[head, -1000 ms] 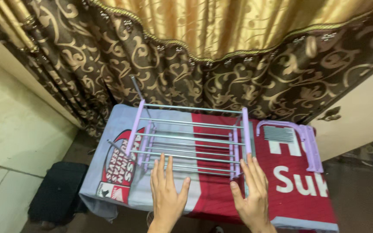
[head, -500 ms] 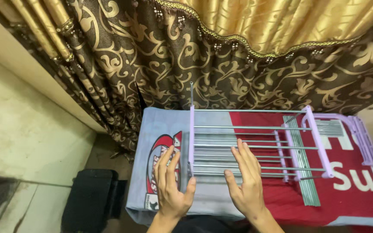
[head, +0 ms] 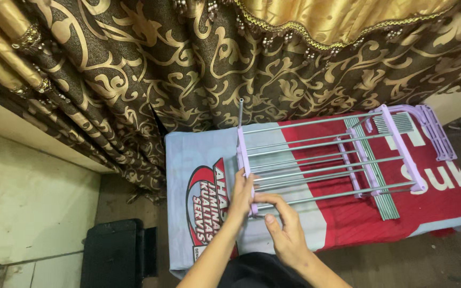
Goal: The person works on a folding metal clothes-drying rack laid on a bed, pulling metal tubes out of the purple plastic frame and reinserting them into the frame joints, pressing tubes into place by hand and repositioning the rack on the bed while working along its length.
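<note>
We note a folding clothes-drying rack of lilac plastic bars and thin steel rods [head: 324,160] lying flat on a grey-and-red printed banner [head: 198,160] spread over a low bench. Our left hand [head: 241,198] clasps the lilac end bar at the rack's left end, toward the banner's near edge. Our right hand [head: 284,229] pinches the lower tip of that same bar with thumb and fingers. A brown curtain with gold scrollwork [head: 188,64] hangs behind the far edge. A black box [head: 110,256] sits on the floor beyond the left edge.
</note>
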Demonstrator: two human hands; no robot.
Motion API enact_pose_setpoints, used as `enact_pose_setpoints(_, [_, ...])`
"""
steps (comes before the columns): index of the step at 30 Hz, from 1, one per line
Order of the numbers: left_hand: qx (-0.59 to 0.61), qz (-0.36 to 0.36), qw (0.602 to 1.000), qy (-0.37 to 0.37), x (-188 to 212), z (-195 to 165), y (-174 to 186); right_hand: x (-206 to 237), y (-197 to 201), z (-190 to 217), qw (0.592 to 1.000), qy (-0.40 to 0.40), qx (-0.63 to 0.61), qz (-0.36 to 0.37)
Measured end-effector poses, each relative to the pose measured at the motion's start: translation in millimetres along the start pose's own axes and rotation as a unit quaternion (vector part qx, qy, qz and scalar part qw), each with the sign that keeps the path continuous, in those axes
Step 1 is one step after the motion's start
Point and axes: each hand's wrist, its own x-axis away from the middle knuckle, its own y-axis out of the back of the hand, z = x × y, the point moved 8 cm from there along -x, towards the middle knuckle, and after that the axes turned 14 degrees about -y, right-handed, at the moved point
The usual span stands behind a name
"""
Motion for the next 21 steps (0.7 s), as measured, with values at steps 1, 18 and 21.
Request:
enact_pose_setpoints(1, [-0.002,-0.015,0.999,0.038,-0.9,11.2,-1.1,-0.8,-6.9,-9.6,0.999,-0.015,-0.044,0.011])
enact_pose_setpoints(18, [-0.116,-0.012,0.991,0.060,6.9,4.4,-5.8,-24.3,-37.2,-49.4,0.974,0.045,-0.040,0.218])
enact_pose_setpoints(21, [-0.177,-0.009,0.984,-0.028,1.9,-6.7,-5.4,-27.2,-35.1,-40.4,0.970,0.058,-0.058,0.227])
